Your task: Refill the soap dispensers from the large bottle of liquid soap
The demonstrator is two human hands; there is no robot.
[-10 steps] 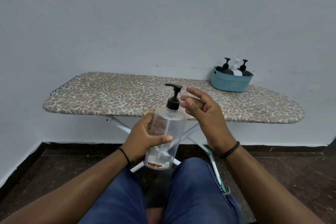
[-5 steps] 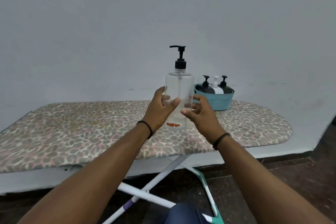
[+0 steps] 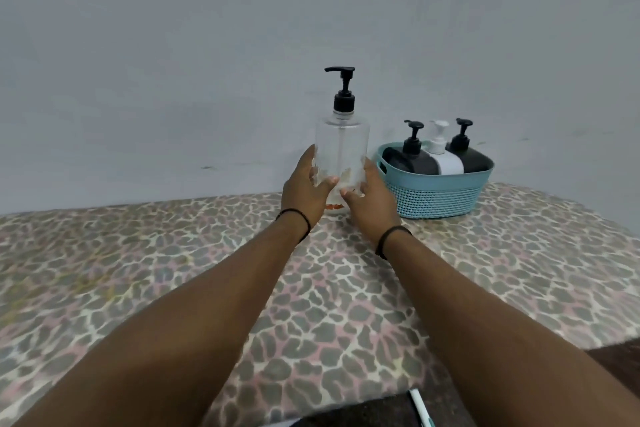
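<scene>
A large clear bottle (image 3: 342, 146) with a black pump stands upright at the far edge of the ironing board (image 3: 173, 270), close to the wall. It looks almost empty. My left hand (image 3: 306, 189) grips its lower left side and my right hand (image 3: 370, 198) grips its lower right side. Just right of it a teal basket (image 3: 437, 196) holds three small dispensers: a black one (image 3: 410, 158), a white one (image 3: 445, 158) and another black one (image 3: 468, 154).
The board's cover has a leopard-spot pattern and fills the near field. A plain grey wall (image 3: 242, 45) rises right behind the bottle and basket. Dark floor (image 3: 616, 360) shows past the board's right end.
The bottle went from my lap, up over the board, and now stands on the board next to the basket. My right hand joined the left on it. The view has moved closer.
</scene>
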